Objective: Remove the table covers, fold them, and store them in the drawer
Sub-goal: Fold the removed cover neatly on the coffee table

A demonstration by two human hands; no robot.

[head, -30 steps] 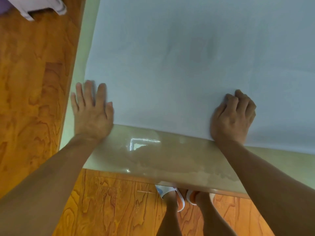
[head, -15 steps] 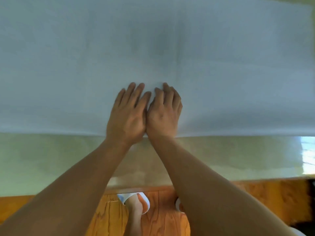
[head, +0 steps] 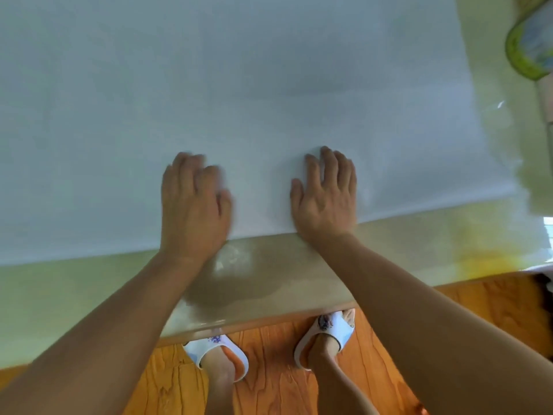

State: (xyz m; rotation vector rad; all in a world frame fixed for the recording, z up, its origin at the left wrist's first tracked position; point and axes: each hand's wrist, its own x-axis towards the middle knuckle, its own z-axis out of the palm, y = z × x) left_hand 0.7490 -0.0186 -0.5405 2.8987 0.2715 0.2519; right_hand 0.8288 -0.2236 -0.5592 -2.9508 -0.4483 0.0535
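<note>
A pale blue-white table cover [head: 269, 85] lies flat over most of the glossy beige table [head: 269, 274]. Its near edge runs a little back from the table's front edge, and its right edge ends short of the table's right side. My left hand [head: 194, 205] presses palm-down on the cover near that near edge, fingers apart and blurred. My right hand [head: 326, 196] lies flat on the cover a hand's width to the right, fingers spread. Neither hand grips the fabric.
A strip of bare glossy tabletop shows in front of the cover. A green-rimmed round object [head: 532, 40] sits at the far right. Below the table's edge is orange wooden floor [head: 269, 384] with my feet in white slippers [head: 329, 330].
My two hands, side by side and touching half a second ago, have slid apart along the cover. The view has shifted so the cover's right edge now shows.
</note>
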